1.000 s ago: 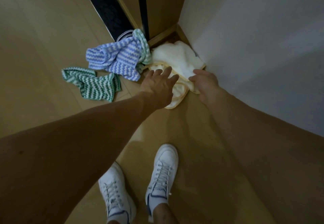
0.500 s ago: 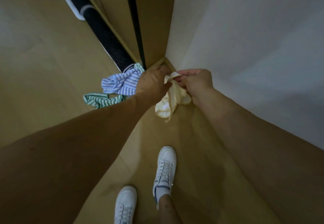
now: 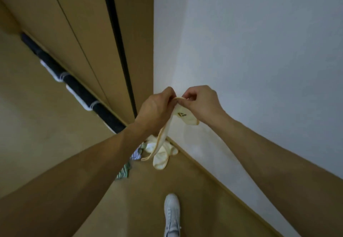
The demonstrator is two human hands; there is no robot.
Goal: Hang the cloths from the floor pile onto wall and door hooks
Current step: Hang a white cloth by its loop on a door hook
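Cloth [image 3: 163, 138] hanging seemingly lengthwise downward

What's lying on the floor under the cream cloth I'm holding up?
Below the cream cloth, more cream fabric lies in the corner. Bits of a blue striped cloth and a green striped cloth show beside it. The left forearm covers the rest of them.

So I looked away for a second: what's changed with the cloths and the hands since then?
Both hands, left hand and right hand, took hold of the cream cloth and lifted it off the floor; they now pinch its top edge. The blue striped cloth and green striped cloth stayed on the floor.
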